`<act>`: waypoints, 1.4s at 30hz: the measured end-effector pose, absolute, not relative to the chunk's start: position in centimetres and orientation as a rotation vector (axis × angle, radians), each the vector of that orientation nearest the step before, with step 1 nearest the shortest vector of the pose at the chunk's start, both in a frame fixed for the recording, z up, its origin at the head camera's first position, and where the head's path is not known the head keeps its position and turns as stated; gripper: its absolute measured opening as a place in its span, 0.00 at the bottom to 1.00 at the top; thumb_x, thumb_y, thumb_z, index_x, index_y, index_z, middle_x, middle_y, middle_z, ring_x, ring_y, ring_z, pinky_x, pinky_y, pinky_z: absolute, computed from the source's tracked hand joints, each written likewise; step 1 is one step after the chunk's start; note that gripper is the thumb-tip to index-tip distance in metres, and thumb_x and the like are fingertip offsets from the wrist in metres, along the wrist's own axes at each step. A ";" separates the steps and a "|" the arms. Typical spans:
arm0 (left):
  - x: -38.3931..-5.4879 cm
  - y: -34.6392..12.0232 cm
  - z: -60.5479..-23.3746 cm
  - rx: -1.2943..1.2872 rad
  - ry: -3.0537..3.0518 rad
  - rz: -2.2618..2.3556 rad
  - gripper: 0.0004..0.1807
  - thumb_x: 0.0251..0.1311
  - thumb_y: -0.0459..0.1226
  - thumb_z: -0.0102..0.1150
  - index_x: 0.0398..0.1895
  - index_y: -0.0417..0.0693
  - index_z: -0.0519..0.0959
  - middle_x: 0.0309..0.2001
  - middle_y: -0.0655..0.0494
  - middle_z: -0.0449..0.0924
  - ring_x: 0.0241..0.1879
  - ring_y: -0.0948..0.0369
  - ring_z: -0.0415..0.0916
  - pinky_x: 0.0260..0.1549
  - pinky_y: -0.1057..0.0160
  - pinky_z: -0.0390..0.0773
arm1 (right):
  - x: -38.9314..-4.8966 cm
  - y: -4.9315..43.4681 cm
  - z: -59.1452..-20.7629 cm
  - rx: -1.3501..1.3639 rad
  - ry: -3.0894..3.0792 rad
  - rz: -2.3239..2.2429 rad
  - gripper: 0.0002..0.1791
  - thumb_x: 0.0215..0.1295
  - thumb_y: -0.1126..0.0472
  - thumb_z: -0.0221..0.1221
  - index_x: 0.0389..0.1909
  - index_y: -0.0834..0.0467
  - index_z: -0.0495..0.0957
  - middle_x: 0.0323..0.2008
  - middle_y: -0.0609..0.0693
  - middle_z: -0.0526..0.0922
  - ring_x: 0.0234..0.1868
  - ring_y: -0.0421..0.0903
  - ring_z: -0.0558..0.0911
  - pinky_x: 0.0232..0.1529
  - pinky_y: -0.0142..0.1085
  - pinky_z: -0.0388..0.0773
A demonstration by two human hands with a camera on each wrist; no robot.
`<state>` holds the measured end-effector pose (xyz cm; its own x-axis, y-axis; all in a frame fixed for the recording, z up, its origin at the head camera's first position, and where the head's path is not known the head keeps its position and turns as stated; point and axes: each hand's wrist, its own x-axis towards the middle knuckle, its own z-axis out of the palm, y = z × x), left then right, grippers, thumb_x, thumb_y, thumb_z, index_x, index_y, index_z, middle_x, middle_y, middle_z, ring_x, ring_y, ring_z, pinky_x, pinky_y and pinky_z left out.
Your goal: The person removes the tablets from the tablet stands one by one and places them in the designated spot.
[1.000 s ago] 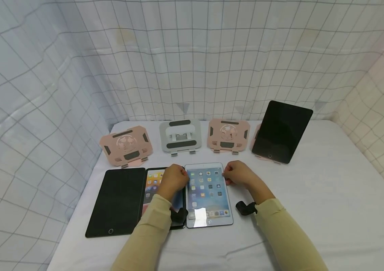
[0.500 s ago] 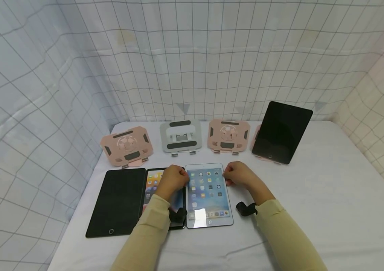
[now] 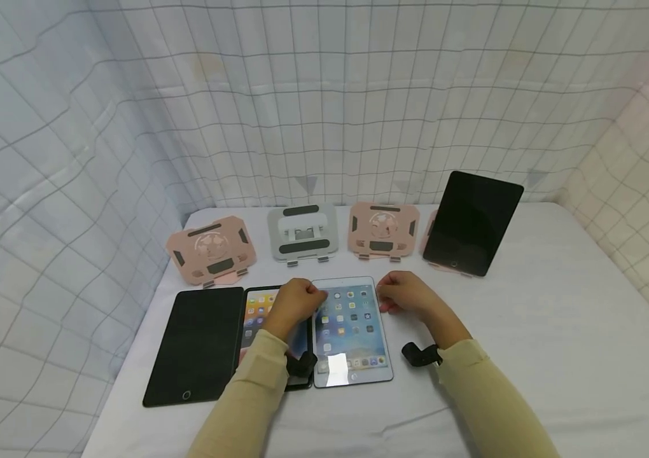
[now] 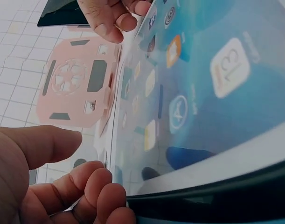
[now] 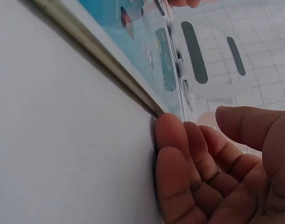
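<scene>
A white-framed tablet (image 3: 353, 346) lies face up on the white cloth, its screen lit with app icons. My left hand (image 3: 293, 306) is at its upper left edge, fingertips by the frame. The thumb is spread away from the loosely bent fingers, as the left wrist view shows. On the opposite side, my right hand (image 3: 413, 298) has its fingertips against the tablet's edge, with its thumb (image 5: 242, 125) held apart. Under my left forearm lies a black-framed tablet (image 3: 252, 321) with a lit screen, partly hidden. Left of that lies a dark-screened black tablet (image 3: 201, 340).
Along the back stand a left pink tablet stand (image 3: 187, 245), a grey stand (image 3: 331, 238) and another pink stand (image 3: 367, 219). At the right, a black tablet (image 3: 473, 222) leans tilted on a third pink stand (image 3: 429, 232). Gridded curtains (image 3: 324, 95) enclose the back and sides.
My left thumb has come away from the tablet's edge and now reaches over its upper left corner. The right hand has barely moved; the tablets and stands stay in place.
</scene>
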<state>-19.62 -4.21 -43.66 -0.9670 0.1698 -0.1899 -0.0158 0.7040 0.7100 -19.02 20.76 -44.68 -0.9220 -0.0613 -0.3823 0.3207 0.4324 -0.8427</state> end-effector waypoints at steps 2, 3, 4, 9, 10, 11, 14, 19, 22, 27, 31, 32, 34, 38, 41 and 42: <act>-19.8 -4.0 -43.5 0.150 2.680 1.108 0.15 0.65 0.44 0.60 0.24 0.46 0.77 0.23 0.55 0.74 0.24 0.59 0.69 0.23 0.63 0.68 | -18.8 20.6 -44.5 0.206 2.361 -1.475 0.09 0.73 0.61 0.55 0.44 0.64 0.77 0.34 0.56 0.80 0.30 0.47 0.81 0.32 0.34 0.79; -19.9 -3.9 -43.4 0.171 2.685 1.107 0.15 0.65 0.44 0.59 0.24 0.46 0.77 0.23 0.55 0.74 0.24 0.59 0.69 0.23 0.63 0.68 | -18.7 20.6 -44.4 0.196 2.384 -1.464 0.09 0.72 0.61 0.55 0.44 0.64 0.77 0.34 0.55 0.80 0.30 0.47 0.81 0.32 0.35 0.80; -20.0 -3.9 -43.4 0.196 2.685 1.107 0.15 0.66 0.45 0.59 0.24 0.46 0.77 0.23 0.55 0.74 0.24 0.59 0.69 0.23 0.63 0.68 | -18.6 20.7 -44.2 0.194 2.408 -1.455 0.09 0.72 0.61 0.55 0.44 0.64 0.77 0.35 0.55 0.80 0.31 0.47 0.81 0.33 0.35 0.80; -21.0 -3.7 -42.7 0.318 2.668 1.120 0.13 0.68 0.45 0.57 0.30 0.46 0.79 0.26 0.56 0.74 0.25 0.59 0.69 0.25 0.62 0.69 | -18.1 21.2 -43.3 0.175 2.542 -1.397 0.10 0.73 0.59 0.54 0.45 0.62 0.77 0.38 0.55 0.81 0.35 0.48 0.82 0.36 0.37 0.80; -21.2 -3.7 -42.5 0.342 2.662 1.117 0.12 0.68 0.45 0.56 0.31 0.47 0.79 0.27 0.56 0.75 0.25 0.59 0.69 0.26 0.62 0.70 | -18.0 21.4 -43.1 0.178 2.562 -1.389 0.10 0.74 0.58 0.54 0.45 0.61 0.77 0.39 0.55 0.81 0.36 0.48 0.82 0.37 0.37 0.80; -21.4 -3.7 -42.2 0.363 2.658 1.118 0.12 0.69 0.45 0.56 0.33 0.47 0.79 0.28 0.55 0.76 0.26 0.58 0.70 0.27 0.61 0.70 | -18.0 21.7 -43.0 0.167 2.579 -1.383 0.11 0.74 0.58 0.54 0.46 0.61 0.77 0.39 0.55 0.82 0.36 0.48 0.82 0.38 0.37 0.81; -21.9 -3.5 -41.4 0.407 2.639 1.123 0.13 0.70 0.46 0.55 0.39 0.47 0.80 0.34 0.55 0.78 0.31 0.57 0.71 0.32 0.58 0.73 | -17.8 22.6 -42.7 0.124 2.631 -1.371 0.12 0.75 0.56 0.53 0.47 0.61 0.77 0.41 0.56 0.82 0.39 0.49 0.83 0.42 0.39 0.81; -22.8 -2.9 -40.5 0.435 2.628 1.136 0.13 0.69 0.46 0.55 0.44 0.46 0.80 0.42 0.54 0.80 0.39 0.57 0.75 0.41 0.55 0.77 | -17.2 24.2 -42.3 0.088 2.674 -1.379 0.16 0.75 0.53 0.52 0.51 0.61 0.76 0.45 0.57 0.82 0.44 0.52 0.82 0.48 0.44 0.81; -23.2 -2.4 -40.2 0.466 2.611 1.122 0.13 0.69 0.45 0.56 0.44 0.46 0.81 0.41 0.54 0.80 0.38 0.57 0.75 0.40 0.56 0.78 | -16.7 25.3 -42.1 0.104 2.679 -1.395 0.17 0.76 0.52 0.52 0.53 0.61 0.75 0.48 0.57 0.82 0.47 0.54 0.81 0.51 0.46 0.80; -24.0 -1.3 -39.3 0.557 2.606 1.079 0.12 0.70 0.45 0.55 0.42 0.46 0.81 0.38 0.55 0.79 0.36 0.57 0.74 0.37 0.58 0.76 | -15.7 27.3 -41.6 0.151 2.735 -1.390 0.22 0.76 0.48 0.50 0.56 0.62 0.74 0.48 0.57 0.82 0.49 0.56 0.81 0.52 0.50 0.79; -24.8 -0.2 -38.5 0.639 2.601 1.107 0.11 0.71 0.44 0.53 0.42 0.47 0.81 0.38 0.55 0.79 0.35 0.57 0.73 0.35 0.58 0.74 | -15.1 29.1 -41.0 0.183 2.777 -1.413 0.25 0.76 0.45 0.50 0.56 0.63 0.74 0.49 0.59 0.81 0.51 0.59 0.81 0.54 0.54 0.77; -25.0 0.1 -38.4 0.665 2.591 1.128 0.11 0.72 0.43 0.53 0.42 0.47 0.81 0.38 0.55 0.79 0.36 0.57 0.73 0.36 0.58 0.75 | -15.0 29.5 -40.9 0.193 2.784 -1.423 0.26 0.76 0.44 0.49 0.56 0.63 0.73 0.50 0.60 0.81 0.51 0.59 0.80 0.54 0.54 0.77; -25.4 0.7 -38.3 0.710 2.566 1.167 0.11 0.72 0.43 0.52 0.43 0.47 0.80 0.40 0.56 0.79 0.39 0.58 0.74 0.38 0.59 0.76 | -14.7 30.3 -40.7 0.209 2.795 -1.439 0.26 0.76 0.43 0.49 0.56 0.64 0.73 0.51 0.61 0.80 0.52 0.59 0.80 0.55 0.54 0.76; -25.9 1.9 -38.5 0.785 2.521 1.213 0.12 0.73 0.43 0.51 0.45 0.46 0.79 0.42 0.56 0.79 0.42 0.59 0.76 0.40 0.60 0.77 | -14.3 31.6 -40.4 0.215 2.823 -1.452 0.27 0.77 0.43 0.48 0.55 0.65 0.73 0.53 0.63 0.79 0.53 0.59 0.79 0.56 0.54 0.76; -26.1 2.8 -38.6 0.814 2.491 1.215 0.13 0.73 0.43 0.51 0.46 0.43 0.79 0.41 0.52 0.80 0.38 0.58 0.75 0.37 0.61 0.77 | -14.1 32.5 -40.3 0.224 2.854 -1.440 0.27 0.77 0.44 0.48 0.55 0.65 0.73 0.51 0.63 0.80 0.52 0.59 0.80 0.55 0.53 0.77; -26.1 3.1 -38.6 0.821 2.481 1.217 0.14 0.73 0.43 0.51 0.46 0.43 0.79 0.41 0.52 0.80 0.37 0.58 0.75 0.36 0.62 0.76 | -14.1 32.8 -40.3 0.229 2.862 -1.439 0.27 0.77 0.43 0.47 0.54 0.65 0.73 0.51 0.62 0.80 0.52 0.59 0.79 0.54 0.53 0.77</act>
<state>-26.07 3.08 -38.64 -0.8074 0.5898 0.0160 0.3737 0.4902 0.7874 -14.12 32.76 -40.35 -0.9874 0.1582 -0.0013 0.0954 0.5888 -0.8026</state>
